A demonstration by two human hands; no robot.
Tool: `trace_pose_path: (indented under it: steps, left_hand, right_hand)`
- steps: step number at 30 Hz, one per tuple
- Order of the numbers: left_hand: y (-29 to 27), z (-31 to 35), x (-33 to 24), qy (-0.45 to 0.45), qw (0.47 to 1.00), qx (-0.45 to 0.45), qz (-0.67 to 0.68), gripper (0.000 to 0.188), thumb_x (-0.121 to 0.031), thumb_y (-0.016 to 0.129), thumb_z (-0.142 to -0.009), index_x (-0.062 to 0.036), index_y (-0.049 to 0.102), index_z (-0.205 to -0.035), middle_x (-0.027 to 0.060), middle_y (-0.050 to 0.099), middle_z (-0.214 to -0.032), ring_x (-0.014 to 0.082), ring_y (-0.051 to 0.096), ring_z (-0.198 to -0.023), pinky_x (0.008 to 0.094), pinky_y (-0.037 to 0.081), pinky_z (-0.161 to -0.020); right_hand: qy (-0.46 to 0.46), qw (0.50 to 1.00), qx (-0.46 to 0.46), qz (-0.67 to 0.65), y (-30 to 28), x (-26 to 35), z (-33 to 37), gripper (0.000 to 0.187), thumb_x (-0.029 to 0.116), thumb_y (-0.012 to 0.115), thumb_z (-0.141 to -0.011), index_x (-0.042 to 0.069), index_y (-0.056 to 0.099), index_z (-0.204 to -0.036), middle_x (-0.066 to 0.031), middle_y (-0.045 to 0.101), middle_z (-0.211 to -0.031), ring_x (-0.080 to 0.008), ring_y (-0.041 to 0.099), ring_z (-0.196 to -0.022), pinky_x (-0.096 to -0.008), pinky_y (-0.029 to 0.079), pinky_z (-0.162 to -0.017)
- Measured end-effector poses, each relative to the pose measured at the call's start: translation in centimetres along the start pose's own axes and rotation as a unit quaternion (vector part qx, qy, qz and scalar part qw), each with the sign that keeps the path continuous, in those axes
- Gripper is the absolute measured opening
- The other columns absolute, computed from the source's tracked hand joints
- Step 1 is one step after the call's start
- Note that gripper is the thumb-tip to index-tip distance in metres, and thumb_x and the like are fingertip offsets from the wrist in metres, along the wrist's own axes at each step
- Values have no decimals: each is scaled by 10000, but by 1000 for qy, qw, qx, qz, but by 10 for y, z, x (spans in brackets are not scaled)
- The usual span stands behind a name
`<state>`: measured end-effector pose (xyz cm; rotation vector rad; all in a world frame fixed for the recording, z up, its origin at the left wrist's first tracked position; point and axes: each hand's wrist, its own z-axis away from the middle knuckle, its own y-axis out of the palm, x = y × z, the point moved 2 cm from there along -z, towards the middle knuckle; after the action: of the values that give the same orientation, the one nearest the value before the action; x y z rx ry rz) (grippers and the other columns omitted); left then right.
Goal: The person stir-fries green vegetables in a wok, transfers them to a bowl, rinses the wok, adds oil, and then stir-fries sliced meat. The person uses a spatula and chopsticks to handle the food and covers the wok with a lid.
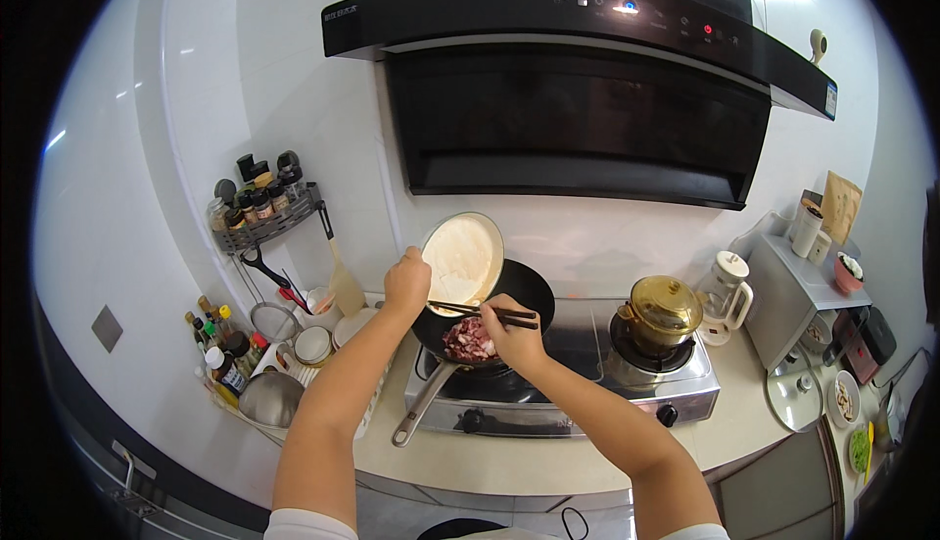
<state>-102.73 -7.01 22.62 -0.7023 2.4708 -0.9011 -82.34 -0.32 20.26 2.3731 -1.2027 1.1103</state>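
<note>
With my left hand (pixel 407 280) I grip the rim of a pale bowl (pixel 464 256), tilted on its side above a dark frying pan (pixel 532 297). A whitish coating lines the bowl's inside. My right hand (pixel 515 332) is closed around dark chopsticks (pixel 509 314), whose tips reach the bowl's lower edge. Raw reddish sliced meat (pixel 470 340) lies in a heap in the pan, below the bowl. The pan stands on the left burner, its metal handle (pixel 427 405) pointing toward me.
A glass pot (pixel 666 310) with an amber lid sits on the right burner of the gas stove (pixel 578 383). A glass jug (pixel 725 297) stands beside it. Bottles (pixel 227 369) and bowls crowd the left. Overhead hangs a black range hood (pixel 578 119). Dishes of chopped food (pixel 860 450) sit far right.
</note>
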Motion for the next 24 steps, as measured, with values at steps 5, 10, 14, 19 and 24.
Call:
trace_pose_path:
  steps: [5,10,14,19,24]
  left_hand:
    - [0,2,1,0,1000,14,-1,108,-72,420,-786,15,467,-826,229,597,-723,389,603,-669,461,488,-615]
    - [-4,3,5,3,1000,-2,-16,101,-72,422,-785,13,469,-813,226,597,-708,384,605,-648,458,492,-596]
    - [-7,2,2,4,1000,-11,-14,99,-71,423,-785,12,472,-807,224,596,-694,381,607,-641,455,497,-588]
    - [-10,4,3,8,1000,-10,-19,101,-66,420,-783,18,471,-808,227,594,-693,381,607,-640,454,499,-590]
    - [-13,2,6,-19,1000,-5,2,122,-71,410,-787,27,474,-821,235,594,-701,399,601,-652,469,491,-608]
  right_hand:
    - [-30,980,-23,194,-7,0,-3,110,96,572,-829,16,534,-764,-124,553,-564,-220,575,-494,-305,433,-470]
    - [-22,975,-42,217,-16,-4,-4,122,104,573,-814,30,533,-726,-155,556,-590,-313,560,-516,-367,445,-477]
    - [42,999,9,8,1,-6,6,143,104,556,-857,-6,538,-768,-88,560,-575,-125,572,-491,-275,425,-455]
    - [-14,987,-22,158,-8,0,8,145,115,587,-816,26,524,-722,-165,548,-592,-309,564,-520,-357,440,-471]
    - [-16,993,-26,112,-10,8,7,144,112,581,-829,30,528,-723,-153,542,-568,-260,548,-481,-324,428,-463]
